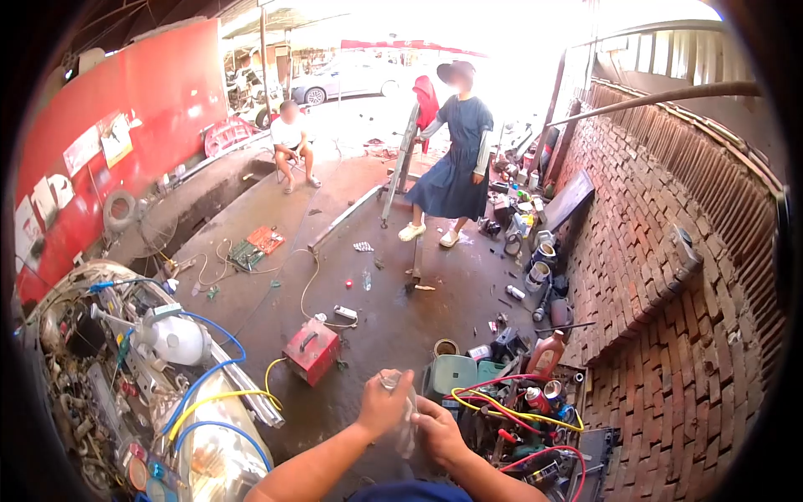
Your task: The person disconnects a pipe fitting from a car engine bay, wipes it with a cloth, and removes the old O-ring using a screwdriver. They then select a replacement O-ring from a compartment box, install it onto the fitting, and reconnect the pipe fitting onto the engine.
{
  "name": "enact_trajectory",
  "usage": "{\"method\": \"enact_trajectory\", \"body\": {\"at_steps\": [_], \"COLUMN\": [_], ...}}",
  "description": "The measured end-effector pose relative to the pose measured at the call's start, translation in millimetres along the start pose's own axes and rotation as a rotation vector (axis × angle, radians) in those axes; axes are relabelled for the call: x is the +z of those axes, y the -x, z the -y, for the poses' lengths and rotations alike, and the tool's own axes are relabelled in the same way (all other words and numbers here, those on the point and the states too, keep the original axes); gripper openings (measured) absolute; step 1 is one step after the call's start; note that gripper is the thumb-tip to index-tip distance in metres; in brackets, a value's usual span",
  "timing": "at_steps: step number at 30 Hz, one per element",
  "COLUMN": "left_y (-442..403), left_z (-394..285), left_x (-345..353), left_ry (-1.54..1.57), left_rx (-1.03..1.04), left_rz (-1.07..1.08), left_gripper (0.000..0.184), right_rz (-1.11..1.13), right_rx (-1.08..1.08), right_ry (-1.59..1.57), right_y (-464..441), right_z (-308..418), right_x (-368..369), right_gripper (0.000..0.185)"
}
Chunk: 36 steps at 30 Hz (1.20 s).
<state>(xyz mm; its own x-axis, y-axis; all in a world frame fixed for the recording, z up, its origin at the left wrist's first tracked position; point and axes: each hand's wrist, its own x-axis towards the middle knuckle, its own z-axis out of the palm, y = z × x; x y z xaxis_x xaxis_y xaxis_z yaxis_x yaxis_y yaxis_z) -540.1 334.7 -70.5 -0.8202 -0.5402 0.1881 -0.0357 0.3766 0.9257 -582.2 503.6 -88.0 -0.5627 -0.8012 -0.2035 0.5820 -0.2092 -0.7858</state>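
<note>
My left hand (386,405) is closed around the upper part of a thin, translucent, whitish plastic piece (406,439), whose exact kind I cannot make out. My right hand (440,430) pinches the same piece from the other side, a little lower down. A loose end of it hangs below the fingers. Both hands are held close together in front of my body, above the dark floor. To their right, on the floor, lies a cluttered heap of tools with red and yellow cables (502,407).
A red metal box (310,351) stands ahead. At left is an open engine bay (92,376) with a white tank (180,339) and hoses. A brick wall (652,276) runs along the right. One person (458,159) stands by a metal frame; another (290,142) sits.
</note>
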Motion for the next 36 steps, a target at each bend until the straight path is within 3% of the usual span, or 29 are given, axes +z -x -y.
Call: {"method": "enact_trajectory", "body": {"at_steps": [3,4,6,8,10,12,13,14,16,19,22,24,27,29,31,34,35,36], "left_y": [1,0,-3,-4,-9,-8,-9,-8,-1,9,13,16,20,22,29,33,36,36], "left_z": [-4,-4,-2,3,-3,-10,-12,-13,-10,-11,-12,-16,-6,0,-8,-15,-26,-26], "left_x": [-6,-9,-15,-21,-28,-35,-36,-35,-25,-15,-11,-12,-14,-14,-15,-15,-14,-13], "left_ry": [0.437,0.439,0.705,0.691,0.587,0.580,0.506,0.431,0.416,0.305,0.221,0.193,0.142,0.122,0.289,0.332,0.312,0.312], "left_rx": [-0.142,-0.145,-0.025,-0.024,0.002,0.028,0.002,-0.025,-0.023,0.022,-0.037,-0.036,-0.060,-0.086,-0.139,-0.112,-0.092,-0.091], "left_rz": [0.209,0.205,0.545,0.668,0.748,0.720,0.625,0.531,0.417,0.097,-0.011,-0.017,0.034,0.087,0.099,0.214,0.199,0.200], "left_gripper": [0.034,0.034,0.038,0.039,0.038,0.033,0.031,0.029,0.030,0.037,0.036,0.038,0.039,0.039,0.034,0.030,0.026,0.026], "right_rz": [0.080,0.079,0.109,0.165,0.144,0.458,0.163,0.162,-0.069,-0.076,-0.084,-0.052,0.011,0.058,0.098,-0.007,-0.018,-0.067], "right_rx": [0.121,0.202,0.284,0.446,0.522,0.491,0.451,0.454,0.268,0.120,-0.021,-0.139,-0.001,-0.037,-0.115,-0.055,0.078,0.101], "right_ry": [-0.368,-0.535,-0.523,-0.513,-0.469,-0.574,-0.428,-0.429,-0.159,-0.100,-0.036,0.092,0.148,0.243,0.409,0.308,0.310,0.143], "right_y": [-5,-5,-15,-21,-16,-12,-8,-11,-17,-22,-19,-18,-2,7,11,13,8,9], "right_z": [-4,-3,-27,-55,-23,-15,-3,1,4,2,-5,-13,1,-1,-12,-14,-11,-9], "right_x": [-10,-9,-32,-53,-20,-8,3,8,12,25,30,27,31,26,20,12,7,6], "right_gripper": [0.038,0.036,0.038,0.043,0.046,0.043,0.037,0.037,0.032,0.027,0.038,0.042,0.037,0.033,0.031,0.037,0.044,0.044]}}
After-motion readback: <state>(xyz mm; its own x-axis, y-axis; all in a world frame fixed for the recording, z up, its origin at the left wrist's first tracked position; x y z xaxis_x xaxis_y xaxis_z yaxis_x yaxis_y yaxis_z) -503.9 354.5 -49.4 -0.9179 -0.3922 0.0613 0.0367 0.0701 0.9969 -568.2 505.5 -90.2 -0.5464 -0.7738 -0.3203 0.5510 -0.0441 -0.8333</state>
